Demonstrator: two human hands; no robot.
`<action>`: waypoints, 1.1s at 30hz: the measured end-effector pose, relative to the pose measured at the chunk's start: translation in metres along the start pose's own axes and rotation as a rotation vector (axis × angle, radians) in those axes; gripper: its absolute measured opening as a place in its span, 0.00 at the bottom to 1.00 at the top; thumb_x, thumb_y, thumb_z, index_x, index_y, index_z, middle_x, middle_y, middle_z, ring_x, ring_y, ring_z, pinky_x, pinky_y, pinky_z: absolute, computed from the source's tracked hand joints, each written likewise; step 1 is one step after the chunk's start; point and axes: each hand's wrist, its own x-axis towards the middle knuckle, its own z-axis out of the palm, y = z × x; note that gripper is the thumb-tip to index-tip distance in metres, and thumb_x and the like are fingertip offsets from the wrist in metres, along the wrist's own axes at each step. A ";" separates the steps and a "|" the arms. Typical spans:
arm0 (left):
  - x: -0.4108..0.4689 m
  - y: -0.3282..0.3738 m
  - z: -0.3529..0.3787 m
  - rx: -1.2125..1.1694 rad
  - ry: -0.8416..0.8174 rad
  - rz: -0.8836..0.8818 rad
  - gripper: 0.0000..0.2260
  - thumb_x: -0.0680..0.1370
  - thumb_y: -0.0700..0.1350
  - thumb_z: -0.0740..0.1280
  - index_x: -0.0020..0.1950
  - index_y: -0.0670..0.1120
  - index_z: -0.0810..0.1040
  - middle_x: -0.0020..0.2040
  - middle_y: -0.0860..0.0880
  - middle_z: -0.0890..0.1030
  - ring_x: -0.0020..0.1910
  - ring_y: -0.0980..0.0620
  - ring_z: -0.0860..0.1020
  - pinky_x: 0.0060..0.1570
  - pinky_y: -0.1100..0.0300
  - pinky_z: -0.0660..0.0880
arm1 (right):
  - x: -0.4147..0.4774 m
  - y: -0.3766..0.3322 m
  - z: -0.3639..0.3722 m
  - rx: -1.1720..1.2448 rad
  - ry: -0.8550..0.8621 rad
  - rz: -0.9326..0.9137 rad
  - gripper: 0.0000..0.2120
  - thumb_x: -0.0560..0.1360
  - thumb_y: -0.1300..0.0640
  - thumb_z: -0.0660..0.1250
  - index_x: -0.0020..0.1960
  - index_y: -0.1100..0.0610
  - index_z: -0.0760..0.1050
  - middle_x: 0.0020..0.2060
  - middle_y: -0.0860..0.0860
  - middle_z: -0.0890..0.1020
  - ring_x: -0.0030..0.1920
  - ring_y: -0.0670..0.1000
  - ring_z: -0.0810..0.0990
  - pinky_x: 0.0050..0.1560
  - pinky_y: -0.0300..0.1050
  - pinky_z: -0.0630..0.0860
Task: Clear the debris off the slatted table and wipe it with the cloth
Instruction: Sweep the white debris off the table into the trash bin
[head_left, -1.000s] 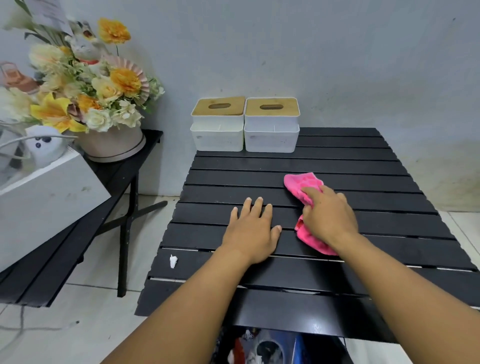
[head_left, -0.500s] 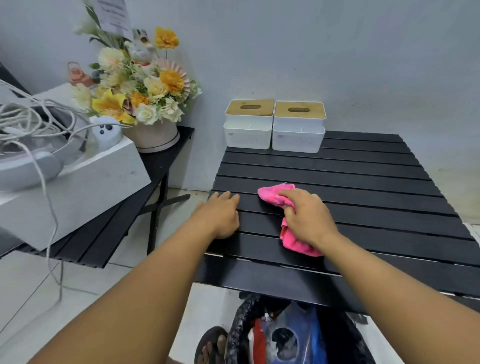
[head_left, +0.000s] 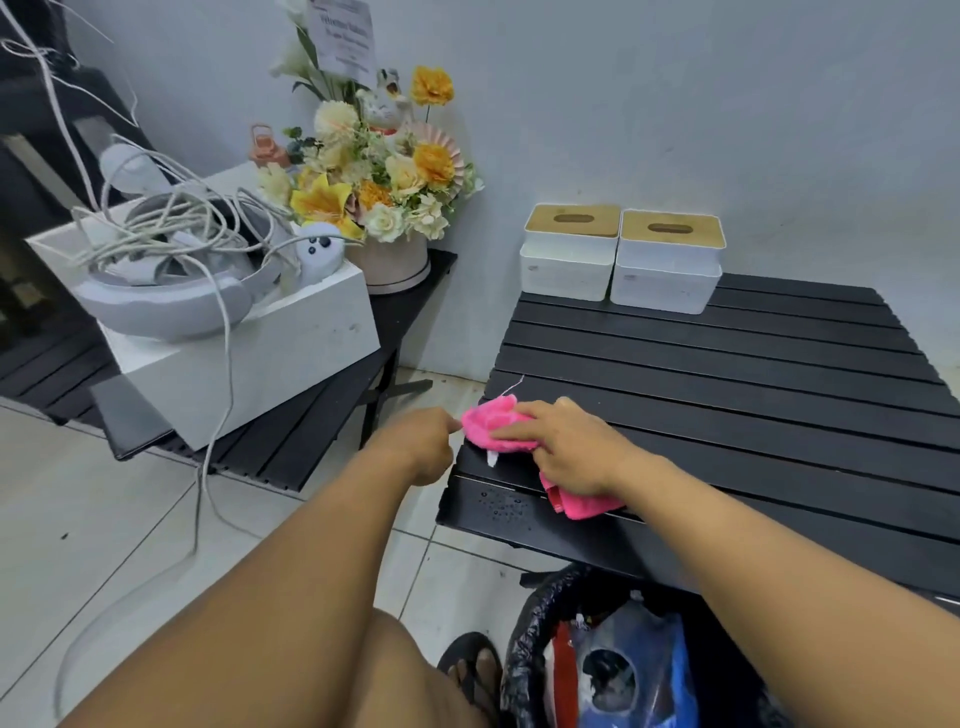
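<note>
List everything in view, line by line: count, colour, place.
slatted table: one, black, right of centre
cloth: one, pink, at the table's left edge
debris scrap: one, white, on a slat by the cloth's near edge
tissue boxes: two, white with wooden lids, table's far left corner
side table: one, black, left
box: one, white, on the side table
headset: one, grey, in the box under white cables
flower arrangement: one, yellow, orange and cream, side table's far end
bin bag: one, black, floor by the table's near edge
left hand: one, fingers curled, just off the table's left edge
right hand: one, pressing on the cloth
</note>
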 end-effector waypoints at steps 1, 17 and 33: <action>-0.001 0.002 0.000 0.004 0.005 0.006 0.26 0.78 0.36 0.57 0.74 0.54 0.69 0.70 0.46 0.74 0.66 0.46 0.74 0.58 0.56 0.72 | -0.004 0.001 -0.002 -0.032 -0.021 -0.035 0.29 0.76 0.62 0.54 0.68 0.34 0.69 0.70 0.36 0.67 0.51 0.49 0.66 0.54 0.50 0.72; 0.010 0.035 0.007 0.104 0.108 0.131 0.22 0.78 0.40 0.56 0.70 0.52 0.73 0.66 0.47 0.77 0.64 0.45 0.74 0.59 0.53 0.73 | -0.047 0.031 -0.006 0.014 -0.038 -0.046 0.32 0.73 0.64 0.55 0.68 0.34 0.70 0.70 0.29 0.65 0.51 0.48 0.67 0.58 0.45 0.70; 0.018 0.088 0.031 0.262 0.070 0.362 0.21 0.81 0.42 0.53 0.75 0.50 0.64 0.76 0.53 0.63 0.77 0.46 0.56 0.72 0.38 0.54 | -0.103 0.067 -0.026 0.193 -0.045 0.117 0.32 0.73 0.66 0.57 0.67 0.37 0.73 0.71 0.43 0.70 0.55 0.45 0.79 0.58 0.27 0.67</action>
